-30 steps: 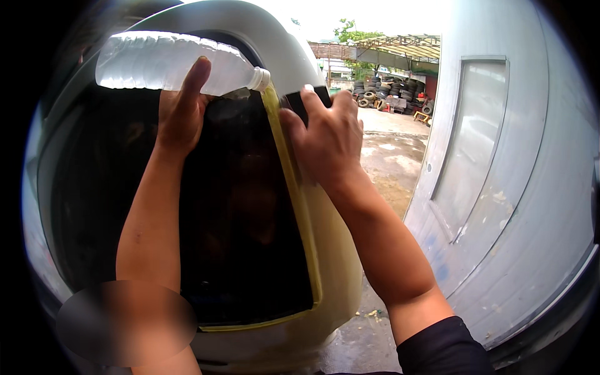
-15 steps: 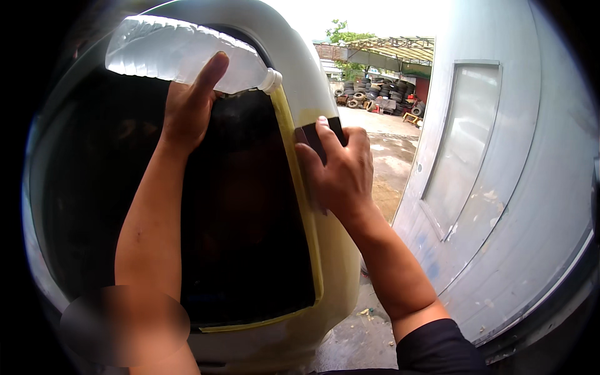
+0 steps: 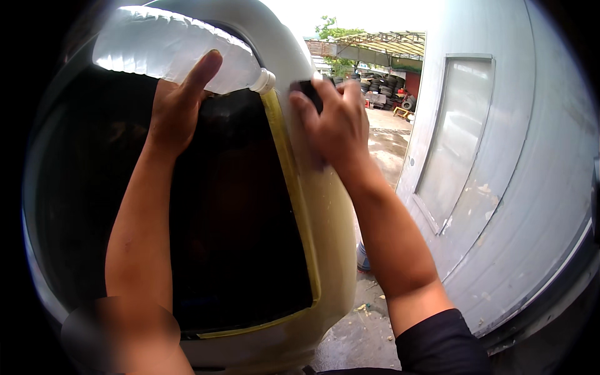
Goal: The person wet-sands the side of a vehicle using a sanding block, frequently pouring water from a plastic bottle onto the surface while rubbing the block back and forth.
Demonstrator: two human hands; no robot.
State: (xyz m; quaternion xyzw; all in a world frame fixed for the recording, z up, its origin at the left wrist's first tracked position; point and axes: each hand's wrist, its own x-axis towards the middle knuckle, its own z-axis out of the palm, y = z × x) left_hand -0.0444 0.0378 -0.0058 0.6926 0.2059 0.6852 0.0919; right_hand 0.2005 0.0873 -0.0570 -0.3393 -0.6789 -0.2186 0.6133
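My left hand (image 3: pixel 178 112) is wrapped around a clear plastic bottle (image 3: pixel 159 47) with a whitish, cloudy look. The bottle lies nearly on its side, its white neck end (image 3: pixel 265 81) tipped slightly down toward the taped window edge. In my right hand (image 3: pixel 337 125) is a dark sanding block (image 3: pixel 306 92), pressed to the pale body panel (image 3: pixel 328 212) beside the window, somewhat blurred. Yellow masking tape (image 3: pixel 289 178) borders the dark glass (image 3: pixel 231 219) of the vehicle. My right hand hides part of the block and the panel under it.
A grey metal wall with a framed panel (image 3: pixel 456 137) rises close on the right. Past the vehicle are a yard with stacked tires (image 3: pixel 387 87) under a roof frame (image 3: pixel 381 47). A bucket (image 3: pixel 363 256) stands on the concrete floor behind the panel's edge.
My right hand has slid the sanding block upward along the pale panel. The bottle stays in my left hand at about the same tilt, while the whole view has shifted slightly.
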